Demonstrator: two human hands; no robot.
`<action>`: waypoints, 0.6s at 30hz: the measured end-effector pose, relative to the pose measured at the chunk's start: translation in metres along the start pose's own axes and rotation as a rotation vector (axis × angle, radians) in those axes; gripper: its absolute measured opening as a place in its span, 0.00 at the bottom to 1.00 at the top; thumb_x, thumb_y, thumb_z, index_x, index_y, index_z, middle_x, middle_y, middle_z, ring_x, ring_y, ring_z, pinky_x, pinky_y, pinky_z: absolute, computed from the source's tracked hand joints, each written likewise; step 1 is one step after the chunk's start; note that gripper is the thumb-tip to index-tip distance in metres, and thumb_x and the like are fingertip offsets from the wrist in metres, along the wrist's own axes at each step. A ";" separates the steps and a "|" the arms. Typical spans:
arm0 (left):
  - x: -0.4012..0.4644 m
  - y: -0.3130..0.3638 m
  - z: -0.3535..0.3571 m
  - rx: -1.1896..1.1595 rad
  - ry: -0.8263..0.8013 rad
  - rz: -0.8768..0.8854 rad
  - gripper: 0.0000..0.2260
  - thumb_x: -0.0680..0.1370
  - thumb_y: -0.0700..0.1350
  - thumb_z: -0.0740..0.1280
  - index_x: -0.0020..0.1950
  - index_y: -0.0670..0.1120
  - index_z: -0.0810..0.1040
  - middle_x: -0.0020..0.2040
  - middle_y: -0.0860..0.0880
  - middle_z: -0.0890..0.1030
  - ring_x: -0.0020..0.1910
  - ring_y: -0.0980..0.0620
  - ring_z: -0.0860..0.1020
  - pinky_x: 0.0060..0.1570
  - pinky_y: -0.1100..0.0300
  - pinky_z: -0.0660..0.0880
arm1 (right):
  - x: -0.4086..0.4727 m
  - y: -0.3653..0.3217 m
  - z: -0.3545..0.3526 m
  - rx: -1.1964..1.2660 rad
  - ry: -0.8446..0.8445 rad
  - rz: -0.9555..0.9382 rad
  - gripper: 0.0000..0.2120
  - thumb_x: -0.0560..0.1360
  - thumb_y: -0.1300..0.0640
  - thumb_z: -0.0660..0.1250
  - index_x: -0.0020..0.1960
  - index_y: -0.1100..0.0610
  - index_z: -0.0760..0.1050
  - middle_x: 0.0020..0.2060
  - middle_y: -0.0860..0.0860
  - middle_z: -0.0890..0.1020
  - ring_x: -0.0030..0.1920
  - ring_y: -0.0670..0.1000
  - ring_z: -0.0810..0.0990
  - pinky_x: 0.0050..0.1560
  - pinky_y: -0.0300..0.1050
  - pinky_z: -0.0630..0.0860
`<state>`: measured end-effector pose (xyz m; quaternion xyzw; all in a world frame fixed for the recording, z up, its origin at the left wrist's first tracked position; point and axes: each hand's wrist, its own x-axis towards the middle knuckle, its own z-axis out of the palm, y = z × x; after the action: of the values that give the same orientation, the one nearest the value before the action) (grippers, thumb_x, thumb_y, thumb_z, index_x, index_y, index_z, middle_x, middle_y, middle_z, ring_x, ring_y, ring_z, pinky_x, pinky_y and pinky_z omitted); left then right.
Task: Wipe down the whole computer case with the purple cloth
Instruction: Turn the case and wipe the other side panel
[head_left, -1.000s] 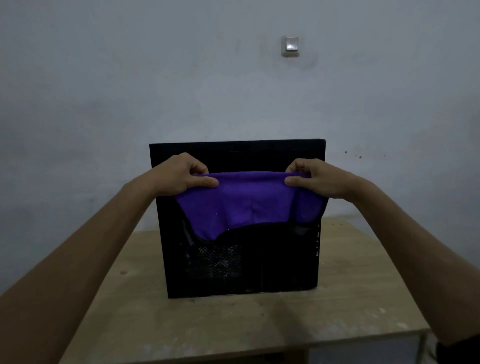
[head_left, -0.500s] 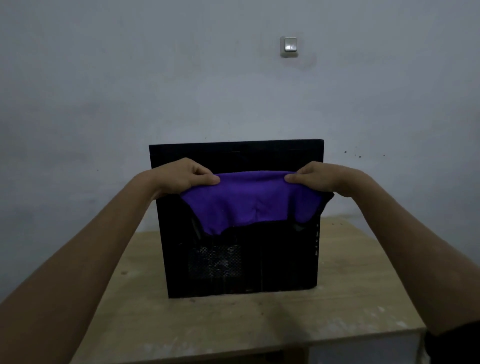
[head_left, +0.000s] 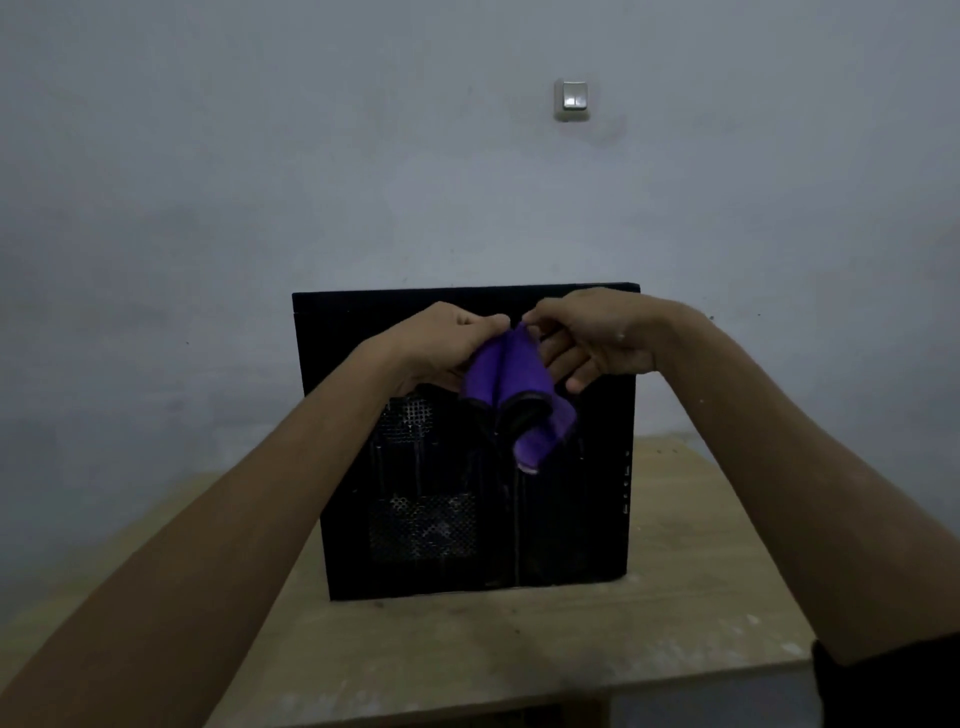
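The purple cloth (head_left: 506, 382) is folded in two and hangs bunched in front of the upper part of the black computer case (head_left: 467, 499), with a dark hem at its lower edge. The left hand (head_left: 441, 345) and the right hand (head_left: 587, 338) meet at the top of the cloth, and the fingers (head_left: 566, 358) of both pinch it there. The case stands upright on the wooden counter (head_left: 675, 597). At 12 o'clock above the case, a light switch (head_left: 572, 100) sits on the grey wall (head_left: 260, 156). Both forearms cover parts of the counter.
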<state>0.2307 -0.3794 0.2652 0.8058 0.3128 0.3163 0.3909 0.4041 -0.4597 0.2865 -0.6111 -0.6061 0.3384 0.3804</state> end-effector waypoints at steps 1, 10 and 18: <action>0.000 -0.001 -0.001 0.008 0.009 -0.010 0.20 0.82 0.58 0.63 0.51 0.43 0.84 0.43 0.45 0.83 0.36 0.53 0.81 0.37 0.61 0.79 | -0.001 -0.001 0.000 0.004 -0.023 -0.003 0.11 0.83 0.53 0.57 0.48 0.58 0.74 0.35 0.54 0.82 0.31 0.50 0.81 0.29 0.40 0.77; -0.006 -0.007 -0.013 0.206 -0.084 -0.010 0.15 0.76 0.59 0.71 0.54 0.50 0.85 0.44 0.52 0.85 0.37 0.59 0.80 0.35 0.64 0.75 | 0.002 0.007 0.010 -0.133 -0.137 -0.088 0.12 0.84 0.60 0.57 0.58 0.58 0.79 0.43 0.52 0.86 0.46 0.51 0.85 0.35 0.41 0.77; -0.005 -0.006 -0.012 0.366 -0.072 0.042 0.12 0.80 0.40 0.61 0.53 0.46 0.84 0.35 0.49 0.77 0.32 0.52 0.71 0.28 0.64 0.68 | -0.001 0.002 0.006 -0.487 0.035 -0.191 0.13 0.79 0.60 0.61 0.50 0.50 0.84 0.41 0.48 0.82 0.42 0.47 0.77 0.35 0.41 0.68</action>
<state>0.2165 -0.3749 0.2645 0.8807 0.3338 0.2332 0.2421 0.3998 -0.4601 0.2821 -0.6306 -0.7178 0.1344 0.2627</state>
